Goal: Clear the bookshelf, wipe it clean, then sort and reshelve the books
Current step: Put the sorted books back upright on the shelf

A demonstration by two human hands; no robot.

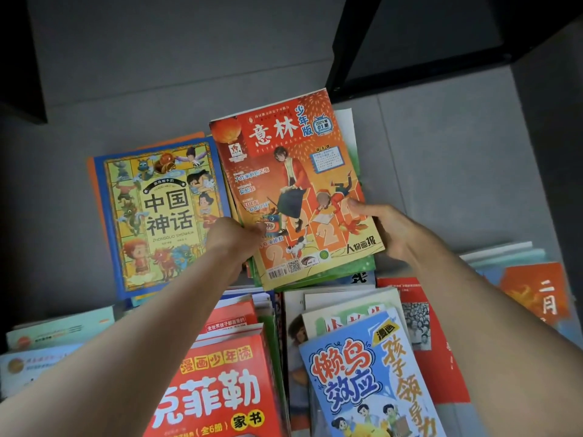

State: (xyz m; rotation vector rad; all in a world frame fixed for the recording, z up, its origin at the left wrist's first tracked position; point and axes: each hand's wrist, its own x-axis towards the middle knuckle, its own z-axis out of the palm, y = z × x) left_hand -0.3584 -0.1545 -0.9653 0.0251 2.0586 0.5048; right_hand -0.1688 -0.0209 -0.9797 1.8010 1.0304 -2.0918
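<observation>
The left hand [235, 236] is gripping the left edge of a red magazine [299, 184] and the right hand [391, 230] is holding its right edge, thumb on the cover. The magazine is lying atop a stack on the grey floor [189, 74], and a blue-framed book [161, 212] is lying just beside it.

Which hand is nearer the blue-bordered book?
Left. The left hand sits at the right edge of the blue-bordered book, gripping the left side of the orange magazine; the right hand holds the magazine's right side, across the magazine from the book.
</observation>
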